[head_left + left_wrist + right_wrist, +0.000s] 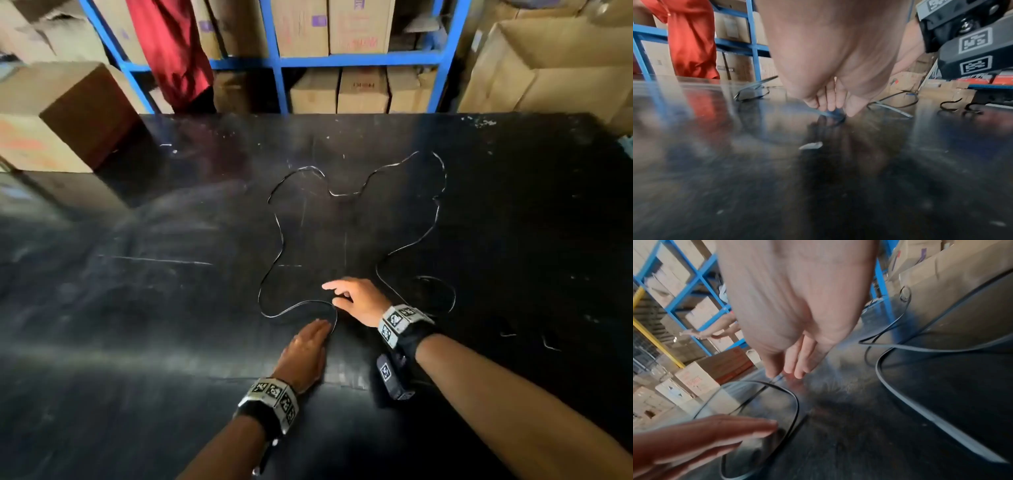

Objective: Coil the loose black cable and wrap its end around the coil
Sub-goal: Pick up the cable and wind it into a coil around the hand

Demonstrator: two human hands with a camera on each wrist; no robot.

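- Cardboard boxes (363, 90) on blue shelving (342, 61) stand behind a glossy black counter (137, 308).
- Black cable (440, 192) sprawls uncoiled in wandering loops from centre toward 1 o'clock; no coil exists yet.
- Left hand (305, 353), at 6 o'clock, lies flat with straight fingers touching the nearest bend.
- Right hand (359, 301) hovers just beside it, fingers relaxed, grasping nothing.
- Gathering, looping and end-wrapping all remain.
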